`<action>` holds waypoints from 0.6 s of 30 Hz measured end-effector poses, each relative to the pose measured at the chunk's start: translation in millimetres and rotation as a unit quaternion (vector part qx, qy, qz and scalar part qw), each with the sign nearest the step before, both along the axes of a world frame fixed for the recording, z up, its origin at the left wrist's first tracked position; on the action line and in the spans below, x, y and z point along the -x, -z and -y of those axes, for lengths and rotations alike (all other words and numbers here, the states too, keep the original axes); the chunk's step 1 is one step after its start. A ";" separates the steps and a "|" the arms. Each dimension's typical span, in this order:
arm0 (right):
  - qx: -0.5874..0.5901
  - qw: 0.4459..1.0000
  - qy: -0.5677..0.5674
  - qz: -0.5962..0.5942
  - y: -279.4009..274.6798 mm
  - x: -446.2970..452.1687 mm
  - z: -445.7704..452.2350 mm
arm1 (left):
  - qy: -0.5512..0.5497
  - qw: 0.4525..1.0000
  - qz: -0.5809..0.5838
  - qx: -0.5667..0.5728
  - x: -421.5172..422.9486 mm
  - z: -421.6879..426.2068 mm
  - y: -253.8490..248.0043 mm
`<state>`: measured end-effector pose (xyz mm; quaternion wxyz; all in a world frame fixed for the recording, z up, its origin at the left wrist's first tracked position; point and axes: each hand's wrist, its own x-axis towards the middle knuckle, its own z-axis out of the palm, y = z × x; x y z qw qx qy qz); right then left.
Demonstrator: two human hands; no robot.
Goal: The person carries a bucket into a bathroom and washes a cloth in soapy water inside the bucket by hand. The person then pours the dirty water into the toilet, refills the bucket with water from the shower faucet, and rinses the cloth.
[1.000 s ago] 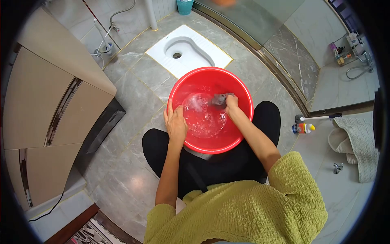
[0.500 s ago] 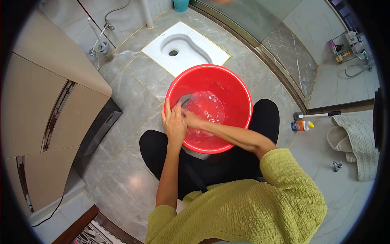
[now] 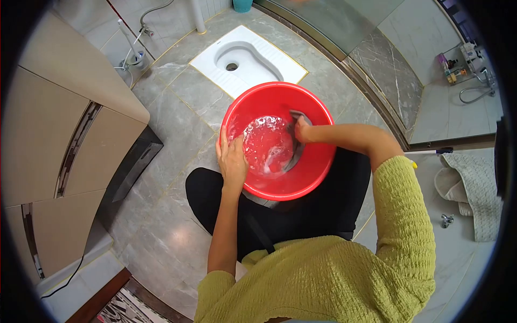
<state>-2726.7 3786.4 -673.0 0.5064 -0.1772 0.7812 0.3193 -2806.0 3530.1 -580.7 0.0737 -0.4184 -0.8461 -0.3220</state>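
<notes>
A big red plastic basin [image 3: 312, 180] stands between my bent knees, with shallow, rippling water [image 3: 264, 142] in its bottom. My left hand [image 3: 232, 164] grips the basin's left rim, some fingers inside the wall and some outside. At the inner right wall, my right hand [image 3: 303, 131] is closed on a dark grey cloth [image 3: 294, 153]. Part of the wet cloth trails down into the water along the wall. The fingertips of my right hand are partly hidden by the hand and cloth.
A white squat toilet [image 3: 269, 70] lies in the tiled floor just beyond the basin. To the left stands a beige cabinet [image 3: 54, 134]. A glass shower partition [image 3: 328, 27] runs along the far right, and a pale towel [image 3: 468, 183] hangs at the right.
My right hand has swept from the basin's left side to its right wall with the grey cloth, stirring the water. My left hand stays at the left rim.
</notes>
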 end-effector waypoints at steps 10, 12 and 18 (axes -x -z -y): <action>0.053 0.960 -0.102 -0.256 25.2 36.6 -3.8 | -0.010 1.000 -0.005 0.010 -1.4 -2.7 -4.3; 0.008 0.972 -0.067 -0.224 39.0 19.7 8.9 | -0.019 1.000 -0.010 0.005 -1.9 -3.6 -8.3; 0.127 0.990 0.060 -0.015 49.2 -35.9 32.5 | -0.016 1.000 -0.014 0.010 -0.5 -4.1 -3.8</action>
